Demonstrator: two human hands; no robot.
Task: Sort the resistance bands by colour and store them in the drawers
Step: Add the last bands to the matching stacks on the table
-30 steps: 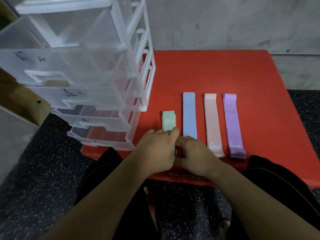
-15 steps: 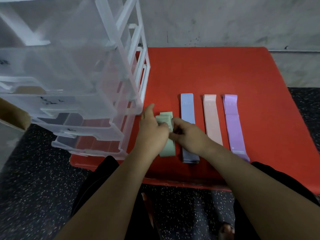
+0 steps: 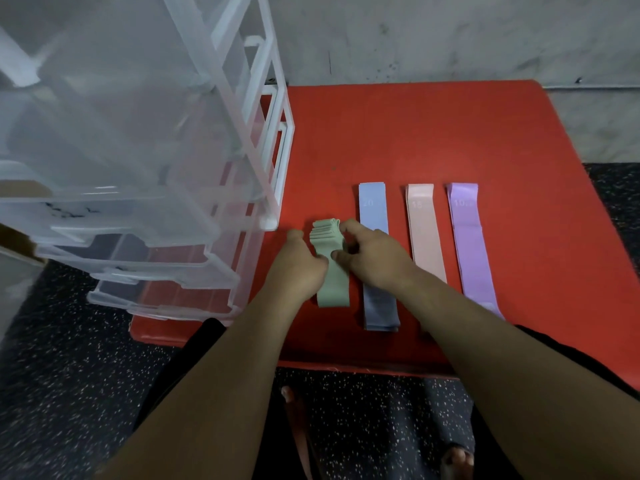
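Observation:
A stack of green resistance bands lies on the red table, its far end folded over into layers. My left hand grips the stack's left side and my right hand pinches the folded end from the right. Three flat stacks lie to the right in a row: blue bands, pink bands, purple bands. The clear plastic drawer unit stands at the table's left, with its lower drawers pulled part-way out.
A grey wall runs behind the table. Dark speckled floor lies in front and to the left. A wooden board shows behind the drawers at the left edge. The table's near edge is just above my knees.
Both hands moved away from the table's near edge to the far end of the green bands. The green stack's near part now lies uncovered, and its far end is folded into more layers.

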